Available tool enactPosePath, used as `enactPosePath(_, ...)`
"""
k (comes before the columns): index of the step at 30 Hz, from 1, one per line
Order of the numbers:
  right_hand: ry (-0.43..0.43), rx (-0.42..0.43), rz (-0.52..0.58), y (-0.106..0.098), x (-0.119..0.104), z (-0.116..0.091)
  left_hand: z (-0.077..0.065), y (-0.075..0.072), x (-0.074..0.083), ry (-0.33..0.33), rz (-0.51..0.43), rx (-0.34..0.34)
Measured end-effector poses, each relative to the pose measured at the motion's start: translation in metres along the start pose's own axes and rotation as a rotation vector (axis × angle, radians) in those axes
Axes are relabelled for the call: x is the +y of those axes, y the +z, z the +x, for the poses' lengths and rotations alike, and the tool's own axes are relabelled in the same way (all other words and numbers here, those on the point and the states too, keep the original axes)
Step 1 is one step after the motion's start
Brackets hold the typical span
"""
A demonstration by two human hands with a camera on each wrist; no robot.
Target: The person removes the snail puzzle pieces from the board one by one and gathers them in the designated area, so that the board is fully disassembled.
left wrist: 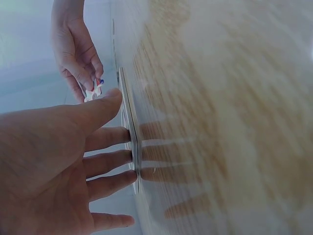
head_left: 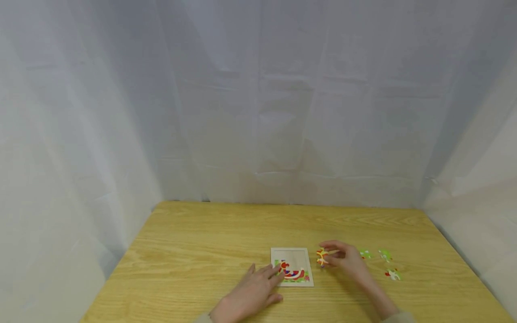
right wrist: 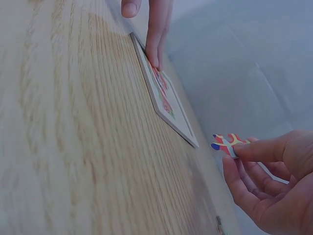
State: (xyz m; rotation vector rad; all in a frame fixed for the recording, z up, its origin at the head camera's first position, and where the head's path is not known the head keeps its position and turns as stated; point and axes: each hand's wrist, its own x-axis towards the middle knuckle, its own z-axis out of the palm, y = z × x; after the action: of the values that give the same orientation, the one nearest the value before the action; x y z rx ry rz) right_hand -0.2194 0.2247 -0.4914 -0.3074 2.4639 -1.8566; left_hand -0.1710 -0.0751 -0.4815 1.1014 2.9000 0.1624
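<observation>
A jigsaw puzzle piece (right wrist: 226,145) in red, yellow and blue is pinched between the thumb and fingers of my right hand (head_left: 348,262), raised over the table to the right of the puzzle tray. The square pale-framed puzzle tray (head_left: 289,250) holds several joined pieces (head_left: 296,274) along its lower and left parts; its upper right shows bare backing. With fingers spread and straight, my left hand (head_left: 255,289) rests its fingertips on the tray's left side, over the placed pieces, hiding some of them. In the left wrist view its thumb (left wrist: 110,100) stands apart from the other fingers.
Loose puzzle pieces lie on the wooden table (head_left: 194,251) right of my right hand: a green one (head_left: 385,255), a red and white one (head_left: 392,274), and another green one (head_left: 365,254) partly behind the hand. White sheeting (head_left: 258,112) surrounds the table's back and sides.
</observation>
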Motion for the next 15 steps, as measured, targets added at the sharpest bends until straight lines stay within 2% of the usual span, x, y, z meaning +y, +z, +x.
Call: enactPosePath(15, -0.023, 0.027, -0.041, -0.027, 0.012, -0.012, 0.001, 0.002, -0.002, 0.001, -0.019, -0.008)
